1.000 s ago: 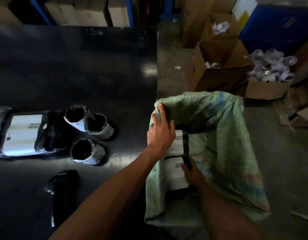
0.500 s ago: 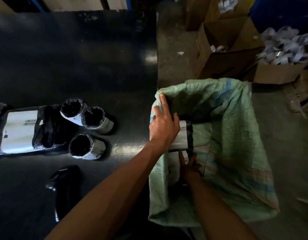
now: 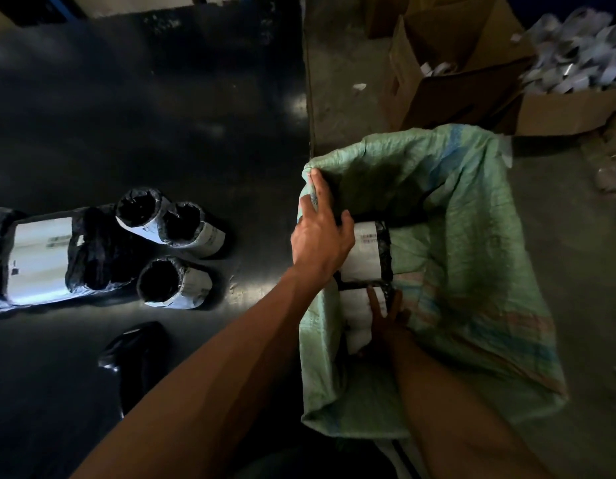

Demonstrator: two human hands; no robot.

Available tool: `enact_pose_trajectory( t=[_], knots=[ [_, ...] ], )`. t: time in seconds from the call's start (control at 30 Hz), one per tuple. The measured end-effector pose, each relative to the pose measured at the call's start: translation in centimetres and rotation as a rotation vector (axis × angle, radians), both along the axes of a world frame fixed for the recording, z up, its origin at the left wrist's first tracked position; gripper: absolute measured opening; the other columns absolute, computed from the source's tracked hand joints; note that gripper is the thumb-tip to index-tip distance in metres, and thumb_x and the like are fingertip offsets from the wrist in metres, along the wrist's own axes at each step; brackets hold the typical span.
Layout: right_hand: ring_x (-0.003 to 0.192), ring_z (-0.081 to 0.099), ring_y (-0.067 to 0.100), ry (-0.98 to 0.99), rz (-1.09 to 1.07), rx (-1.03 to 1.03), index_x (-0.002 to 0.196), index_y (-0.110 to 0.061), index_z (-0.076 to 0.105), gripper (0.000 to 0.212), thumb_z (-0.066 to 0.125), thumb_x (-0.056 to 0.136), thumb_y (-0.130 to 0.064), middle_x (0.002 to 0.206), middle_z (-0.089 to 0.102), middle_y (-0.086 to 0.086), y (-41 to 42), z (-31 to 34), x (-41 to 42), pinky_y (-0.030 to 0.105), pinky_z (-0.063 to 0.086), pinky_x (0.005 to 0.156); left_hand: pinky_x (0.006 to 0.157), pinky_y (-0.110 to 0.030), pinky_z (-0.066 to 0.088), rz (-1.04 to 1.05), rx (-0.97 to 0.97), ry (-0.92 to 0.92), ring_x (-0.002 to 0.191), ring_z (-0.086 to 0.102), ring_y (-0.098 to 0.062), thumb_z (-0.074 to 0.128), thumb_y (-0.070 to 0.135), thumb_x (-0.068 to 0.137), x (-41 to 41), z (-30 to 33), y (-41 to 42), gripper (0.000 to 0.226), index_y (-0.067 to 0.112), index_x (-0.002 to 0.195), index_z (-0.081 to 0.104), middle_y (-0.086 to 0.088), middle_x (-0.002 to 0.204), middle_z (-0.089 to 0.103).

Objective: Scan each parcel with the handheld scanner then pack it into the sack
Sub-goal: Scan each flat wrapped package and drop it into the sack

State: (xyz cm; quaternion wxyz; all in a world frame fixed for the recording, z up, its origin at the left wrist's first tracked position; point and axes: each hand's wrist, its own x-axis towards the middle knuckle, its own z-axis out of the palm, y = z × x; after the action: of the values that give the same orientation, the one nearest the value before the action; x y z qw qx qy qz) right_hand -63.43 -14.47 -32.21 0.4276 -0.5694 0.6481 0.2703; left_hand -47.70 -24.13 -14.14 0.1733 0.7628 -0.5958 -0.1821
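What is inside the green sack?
Two parcels with white labels lie inside the sack; the right hand presses the nearer one. Anything beneath them is hidden.

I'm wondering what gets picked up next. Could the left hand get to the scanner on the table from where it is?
Probably yes. The left hand only holds the sack rim, and the scanner lies uncovered on the table beside that forearm.

Cardboard boxes sitting on a grey floor

Two open cardboard boxes (image 3: 451, 81) are standing past the dark table (image 3: 144, 98) — one is holding crumpled paper scraps (image 3: 576, 53), and the concrete floor (image 3: 341, 84) is showing between.
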Motion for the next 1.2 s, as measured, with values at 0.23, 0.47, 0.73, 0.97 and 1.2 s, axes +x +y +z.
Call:
enact_pose_trajectory(
  t=[0.23,0.47,0.73,0.97,1.2],
  knots=[
    [0.151,0.015,0.044,-0.090,-0.114,-0.116,0.161,-0.025,0.006,0.097,0.070,0.090,-0.041,0.165,-0.013,0.019,-4.0,4.6,1.0,0.046,0.029,0.120,0.080,-0.045,0.049,-0.043,0.043,0.124,0.107,0.059,-0.044,0.050,0.045,0.098,1.3,1.2,1.1,0.085,0.027,0.159,-0.007,-0.020,0.142,0.039],
    [0.120,0.061,0.031,-0.317,-0.443,-0.576,0.137,-0.012,0.056,0.056,0.074,0.088,-0.032,0.133,0.063,0.017,-6.5,13.5,3.1,0.033,0.046,0.099,0.090,-0.044,0.050,-0.112,-0.007,0.208,0.113,0.060,-0.035,0.039,0.060,0.098,5.6,2.3,5.2,0.075,0.036,0.159,0.002,-0.008,0.137,0.049],
    [0.090,0.066,0.018,-0.526,-0.489,-0.885,0.118,-0.019,0.065,0.029,0.069,0.091,-0.031,0.105,0.069,0.001,-6.0,26.0,13.6,0.030,0.049,0.087,0.080,-0.040,0.051,0.213,-0.432,0.296,0.094,0.067,-0.028,0.043,0.055,0.091,19.9,6.1,6.8,0.063,0.008,0.130,0.059,-0.011,0.106,0.070],
    [0.087,0.068,0.014,-0.617,-0.168,-0.744,0.123,-0.026,0.060,0.039,0.070,0.088,-0.041,0.103,0.069,-0.005,-1.5,28.8,27.7,0.024,0.048,0.081,0.086,-0.049,0.048,0.457,-0.308,0.043,0.112,0.055,-0.044,0.064,0.037,0.091,35.4,6.7,9.9,0.054,0.004,0.133,0.052,-0.024,0.121,0.054],
    [0.122,0.058,0.023,-0.391,0.154,-0.497,0.140,-0.029,0.043,0.068,0.059,0.083,-0.062,0.123,0.065,0.002,4.7,25.1,37.3,0.039,0.047,0.102,0.109,-0.053,0.030,0.449,0.138,-0.029,0.135,0.033,-0.046,0.066,0.066,0.080,46.0,5.0,12.2,0.098,0.010,0.149,0.026,-0.027,0.148,0.033]
  ],
)
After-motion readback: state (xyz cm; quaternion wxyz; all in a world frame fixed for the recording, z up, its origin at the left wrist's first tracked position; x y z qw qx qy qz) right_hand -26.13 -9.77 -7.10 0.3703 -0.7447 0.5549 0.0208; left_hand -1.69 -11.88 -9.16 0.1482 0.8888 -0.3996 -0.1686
